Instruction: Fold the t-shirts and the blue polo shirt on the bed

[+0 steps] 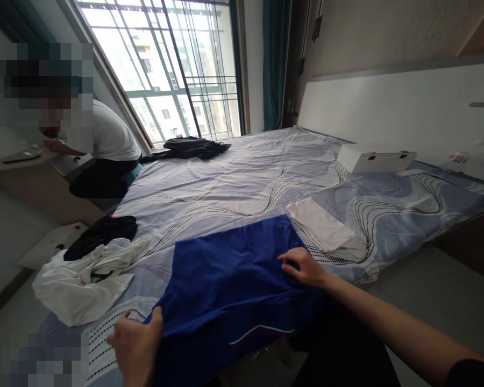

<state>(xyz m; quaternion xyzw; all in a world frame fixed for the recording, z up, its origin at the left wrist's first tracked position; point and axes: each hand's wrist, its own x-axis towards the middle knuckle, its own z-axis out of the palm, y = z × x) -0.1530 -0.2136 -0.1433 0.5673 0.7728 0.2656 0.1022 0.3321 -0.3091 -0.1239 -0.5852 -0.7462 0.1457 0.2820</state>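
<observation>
A blue garment (pixel 226 269) is spread over the near side of the bed, its lower part hanging toward me. It has a thin white and red trim line near the front. At its left edge my left hand (pixel 135 344) has the cloth between thumb and fingers. My right hand (pixel 304 267) rests on the garment's right side, fingers bent, with a gap between thumb and forefinger. Just beyond that hand lies a folded cream-white cloth (pixel 325 224), flat on the sheet.
A patterned bed sheet (pixel 234 183) covers the wide bed. Crumpled white clothes (pixel 80 285) and a black one (pixel 100 236) are heaped at left. Dark clothing (pixel 193 146) lies near the window. A white box (pixel 375 158) stands at right. Another person (pixel 113 131) crouches by a desk.
</observation>
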